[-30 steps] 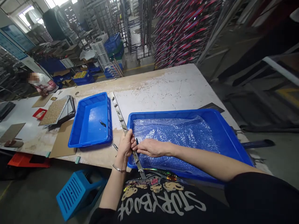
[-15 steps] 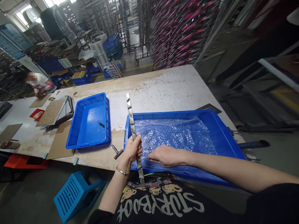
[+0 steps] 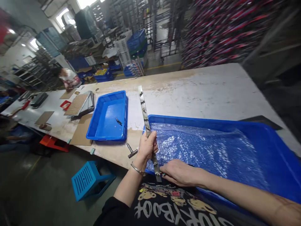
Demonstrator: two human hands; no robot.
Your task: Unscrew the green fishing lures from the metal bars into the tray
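My left hand (image 3: 148, 147) is closed round a long metal strip (image 3: 144, 108) studded with small clips, holding it nearly upright over the near-left corner of the large blue tray (image 3: 265, 138). Bubble wrap (image 3: 202, 150) lines that tray. My right hand (image 3: 180, 172) rests at the tray's near rim beside the strip's lower end, fingers curled on something I cannot make out. A small T-shaped metal tool (image 3: 131, 151) lies on the table just left of my left hand.
A smaller blue tray (image 3: 98, 131) holding a small dark part (image 3: 118, 121) stands to the left. Beyond it lie a stack of flat panels (image 3: 81, 105), cardboard sheets and a red box (image 3: 66, 104). A blue stool (image 3: 90, 179) stands below the table edge. Another person (image 3: 69, 79) works at the far left.
My left hand has lifted the strip from lying beside the tray to nearly upright. My right hand has drawn back from the strip to the tray's near rim. The camera has turned left.
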